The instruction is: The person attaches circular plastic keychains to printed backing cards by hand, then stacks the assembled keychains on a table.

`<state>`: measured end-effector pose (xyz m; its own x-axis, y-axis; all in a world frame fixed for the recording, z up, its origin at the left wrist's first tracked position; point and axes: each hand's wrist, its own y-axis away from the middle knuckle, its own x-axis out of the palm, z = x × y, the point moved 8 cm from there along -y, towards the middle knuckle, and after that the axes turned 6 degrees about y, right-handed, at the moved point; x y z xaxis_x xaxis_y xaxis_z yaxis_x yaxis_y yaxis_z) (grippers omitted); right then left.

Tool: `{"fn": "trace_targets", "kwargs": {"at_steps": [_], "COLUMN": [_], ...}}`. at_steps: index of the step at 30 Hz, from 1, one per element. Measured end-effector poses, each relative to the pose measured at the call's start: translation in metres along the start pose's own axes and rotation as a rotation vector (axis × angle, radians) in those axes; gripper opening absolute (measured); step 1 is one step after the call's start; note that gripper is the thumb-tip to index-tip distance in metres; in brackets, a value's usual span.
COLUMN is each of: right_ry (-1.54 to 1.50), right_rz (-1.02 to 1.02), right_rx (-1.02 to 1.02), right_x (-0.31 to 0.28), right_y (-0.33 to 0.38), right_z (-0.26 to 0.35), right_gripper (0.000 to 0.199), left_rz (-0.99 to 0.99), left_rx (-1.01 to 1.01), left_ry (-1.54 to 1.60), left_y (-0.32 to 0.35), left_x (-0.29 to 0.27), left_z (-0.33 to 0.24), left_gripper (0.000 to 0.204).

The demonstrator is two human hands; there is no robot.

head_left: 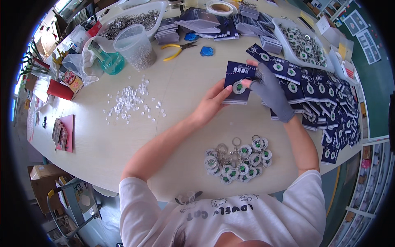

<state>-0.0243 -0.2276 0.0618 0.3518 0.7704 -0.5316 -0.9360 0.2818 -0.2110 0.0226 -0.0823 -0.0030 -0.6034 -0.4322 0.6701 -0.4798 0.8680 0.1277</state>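
Note:
My left hand (212, 103) is bare and holds a small stack of dark blue cards (236, 76) from below. A round white and green keychain badge (239, 87) sits on the top card. My right hand (269, 88) wears a grey fingerless glove and pinches the badge and the card's right edge. Both hands are raised above the middle of the beige table (123, 136). A heap of the same badges with metal rings (238, 158) lies on the table close to my body.
Rows of finished blue cards with badges (325, 107) cover the right side. Small clear plastic bits (127, 103) are scattered at left. At the back stand a clear cup (135, 47), yellow pliers (177, 49), trays of rings (131, 20) and of badges (302, 45), and card stacks (197, 22).

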Motion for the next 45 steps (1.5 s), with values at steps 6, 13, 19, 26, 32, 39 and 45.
{"fn": "trace_targets", "kwargs": {"at_steps": [6, 13, 19, 26, 32, 39, 45], "right_ry": [-0.129, 0.488, 0.555, 1.232, 1.099, 1.135, 0.483], "right_rz": [-0.175, -0.526, -0.693, -0.789, -0.836, -0.815, -0.325], "right_rx": [0.163, 0.187, 0.300, 0.089, -0.007, -0.025, -0.299], "right_x": [-0.126, -0.271, -0.333, -0.302, -0.316, -0.307, -0.115], "right_y": [0.046, 0.120, 0.162, 0.147, 0.172, 0.170, 0.087], "right_z": [-0.008, -0.083, -0.138, -0.088, -0.088, -0.068, 0.065], "right_gripper": [0.053, 0.053, 0.061, 0.059, 0.054, 0.052, 0.046], "left_rz": [0.075, -0.022, -0.340, -0.245, -0.502, -0.543, -0.265], "left_rx": [0.374, 0.617, 0.508, 0.703, 0.547, 0.461, 0.446], "left_ry": [-0.842, -1.948, -2.207, -2.079, -2.089, -2.176, -2.066], "left_y": [0.021, 0.007, 0.013, -0.064, -0.024, 0.114, 0.105], "left_x": [0.026, 0.009, -0.037, 0.030, -0.044, -0.088, -0.038], "left_z": [-0.025, -0.016, -0.069, -0.001, -0.046, -0.099, -0.079], "left_gripper": [0.059, 0.067, 0.061, 0.058, 0.047, 0.047, 0.056]}}
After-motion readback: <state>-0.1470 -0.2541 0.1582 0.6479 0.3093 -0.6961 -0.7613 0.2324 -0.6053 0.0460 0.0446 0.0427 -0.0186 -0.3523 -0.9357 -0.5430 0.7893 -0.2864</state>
